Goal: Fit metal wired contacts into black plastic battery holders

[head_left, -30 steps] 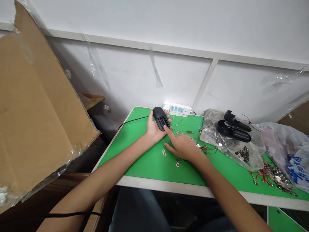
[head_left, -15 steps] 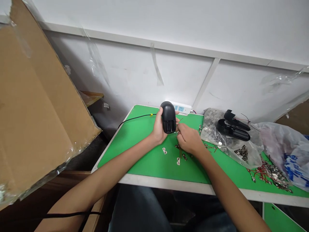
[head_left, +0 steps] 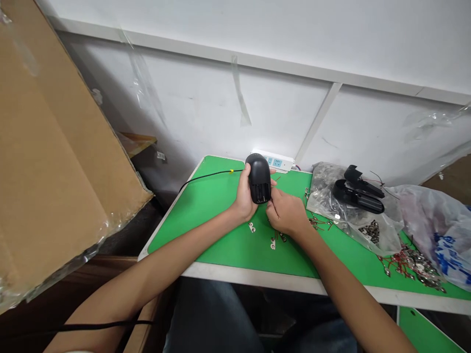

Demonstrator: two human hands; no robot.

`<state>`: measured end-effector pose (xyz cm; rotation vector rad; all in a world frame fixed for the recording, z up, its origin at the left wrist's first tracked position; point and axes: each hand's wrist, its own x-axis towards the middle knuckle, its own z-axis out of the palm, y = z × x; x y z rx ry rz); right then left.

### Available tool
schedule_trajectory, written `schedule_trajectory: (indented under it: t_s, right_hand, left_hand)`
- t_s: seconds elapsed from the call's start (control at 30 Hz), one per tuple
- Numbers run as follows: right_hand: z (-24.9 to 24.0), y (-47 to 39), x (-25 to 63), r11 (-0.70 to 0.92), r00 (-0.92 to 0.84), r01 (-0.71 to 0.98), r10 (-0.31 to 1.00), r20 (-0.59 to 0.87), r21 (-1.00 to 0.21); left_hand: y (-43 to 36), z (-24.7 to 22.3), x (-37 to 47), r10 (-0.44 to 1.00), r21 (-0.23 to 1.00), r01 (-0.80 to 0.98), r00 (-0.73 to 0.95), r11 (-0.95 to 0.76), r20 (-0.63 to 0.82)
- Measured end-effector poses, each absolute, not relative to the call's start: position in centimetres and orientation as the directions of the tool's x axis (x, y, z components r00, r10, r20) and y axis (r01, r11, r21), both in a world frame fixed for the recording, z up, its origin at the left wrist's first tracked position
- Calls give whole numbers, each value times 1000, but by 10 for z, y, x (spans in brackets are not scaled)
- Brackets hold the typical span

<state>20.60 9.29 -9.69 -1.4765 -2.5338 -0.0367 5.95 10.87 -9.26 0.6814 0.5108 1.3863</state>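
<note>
My left hand [head_left: 243, 197] is closed around a rounded black plastic housing [head_left: 259, 170], held upright above the table, with open battery slots at its lower end. My right hand [head_left: 286, 211] is pinched at the housing's lower right edge; whatever lies between its fingertips is hidden. On the green table below are small metal battery contacts, among them a white-backed one [head_left: 252, 227] and another [head_left: 273, 243] nearer the front edge. Beside my right wrist lie contacts with red wires [head_left: 318, 223].
A white power strip [head_left: 277, 163] sits behind the housing, against the wall. Black plastic parts [head_left: 358, 193] rest on a clear bag [head_left: 320, 193] at right, near a heap of wired contacts [head_left: 414, 267]. A large cardboard box [head_left: 62, 162] stands on the left.
My right hand has moved slightly left and down, in against the housing's lower edge. The housing has shifted a little to the right in my left hand's hold.
</note>
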Motion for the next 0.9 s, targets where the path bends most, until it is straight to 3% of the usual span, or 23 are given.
schedule_trajectory:
  t_s: [0.9]
  right_hand:
    - [-98,90,203,452,-438,891,882,175,-50]
  left_hand:
    - [106,-95,62,984,686,-722,169,84,57]
